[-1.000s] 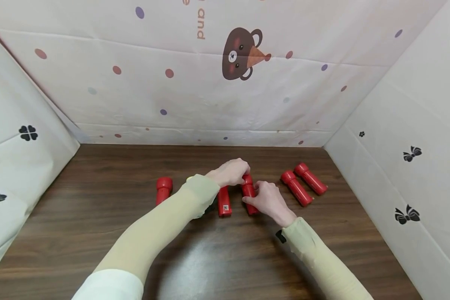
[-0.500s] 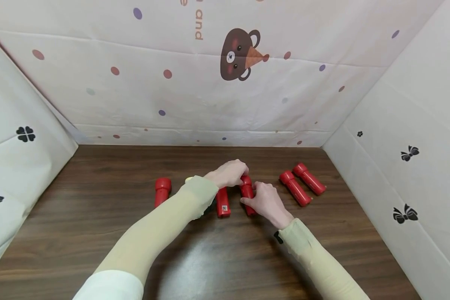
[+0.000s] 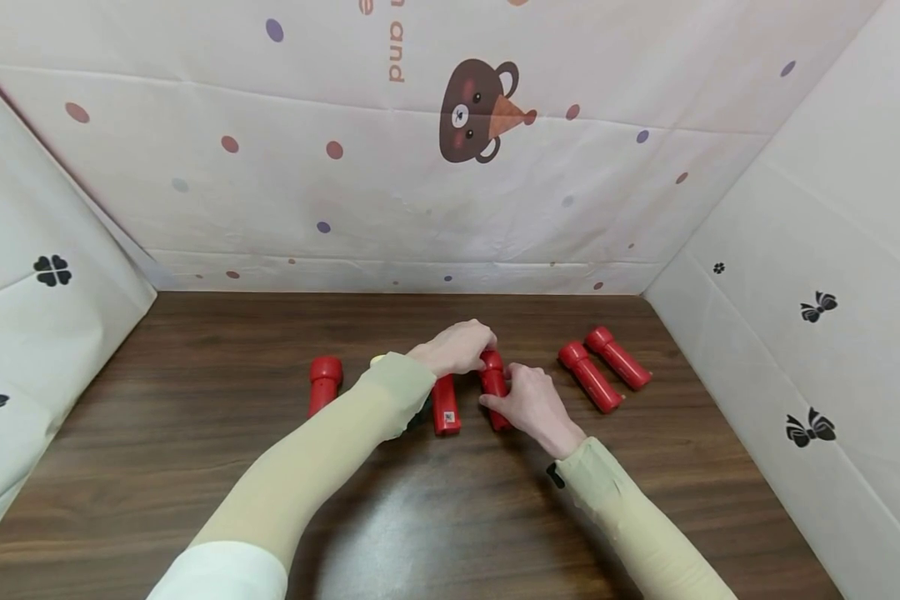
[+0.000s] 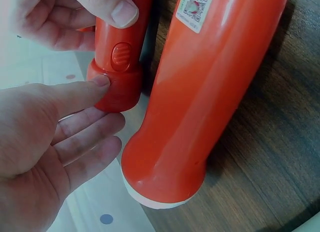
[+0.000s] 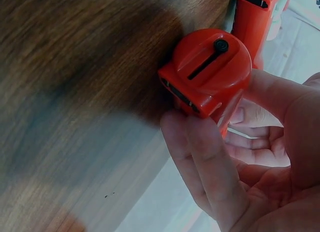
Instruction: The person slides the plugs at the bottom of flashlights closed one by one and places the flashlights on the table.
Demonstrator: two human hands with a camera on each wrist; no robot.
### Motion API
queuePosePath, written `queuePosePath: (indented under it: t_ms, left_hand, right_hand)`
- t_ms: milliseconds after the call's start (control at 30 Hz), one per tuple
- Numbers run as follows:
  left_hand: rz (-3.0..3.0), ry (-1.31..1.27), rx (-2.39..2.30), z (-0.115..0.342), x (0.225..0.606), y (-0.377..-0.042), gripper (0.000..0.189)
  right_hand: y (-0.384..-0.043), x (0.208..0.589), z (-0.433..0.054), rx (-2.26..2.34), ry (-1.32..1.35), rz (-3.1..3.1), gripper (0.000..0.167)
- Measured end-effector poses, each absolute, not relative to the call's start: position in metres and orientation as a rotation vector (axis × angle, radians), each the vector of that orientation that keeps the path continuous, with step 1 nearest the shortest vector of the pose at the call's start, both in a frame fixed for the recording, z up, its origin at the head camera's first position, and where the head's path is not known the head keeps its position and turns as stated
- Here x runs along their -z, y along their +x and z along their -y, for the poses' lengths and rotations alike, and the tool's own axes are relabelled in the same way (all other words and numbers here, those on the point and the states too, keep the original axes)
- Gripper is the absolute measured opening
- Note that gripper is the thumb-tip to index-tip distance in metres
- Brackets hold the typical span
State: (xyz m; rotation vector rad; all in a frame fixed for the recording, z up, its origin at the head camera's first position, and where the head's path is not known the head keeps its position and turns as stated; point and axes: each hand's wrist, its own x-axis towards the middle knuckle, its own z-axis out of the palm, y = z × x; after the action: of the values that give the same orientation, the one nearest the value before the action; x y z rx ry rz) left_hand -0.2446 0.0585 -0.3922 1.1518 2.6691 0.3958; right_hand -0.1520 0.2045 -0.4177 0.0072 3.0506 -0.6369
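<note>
A red flashlight (image 3: 493, 379) lies on the brown table between my two hands. At its wide head end my left hand (image 3: 456, 346) pinches it; the left wrist view shows the thumb on the collar below the ribbed switch (image 4: 120, 57). Lower on the body, my right hand (image 3: 534, 404) grips it with thumb and fingers. The tail end (image 5: 215, 67), with a dark slot, faces the right wrist camera. Just left of the held one lies a second red flashlight (image 3: 445, 404) with a code sticker; its head is hidden behind my left hand.
Two more red flashlights (image 3: 591, 377) (image 3: 618, 358) lie slanted side by side at the right. Another red flashlight (image 3: 326, 383) is at the left, partly behind my left sleeve. A small yellow edge (image 3: 377, 359) peeks out by that cuff. Patterned white sheets (image 3: 390, 200) border the table.
Both hands keep their hold on the flashlight with no clear movement. The head view has shifted slightly, so everything appears a little further left.
</note>
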Motion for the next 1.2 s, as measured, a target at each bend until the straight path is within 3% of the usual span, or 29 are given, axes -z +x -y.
queuePosePath:
  t_ms: [1200]
  left_hand:
    - [-2.713, 1.131, -0.435, -0.052, 0.391, -0.235, 0.044]
  right_hand:
    - [-0.143, 0.406, -0.236, 0.591, -0.086, -3.136, 0.052]
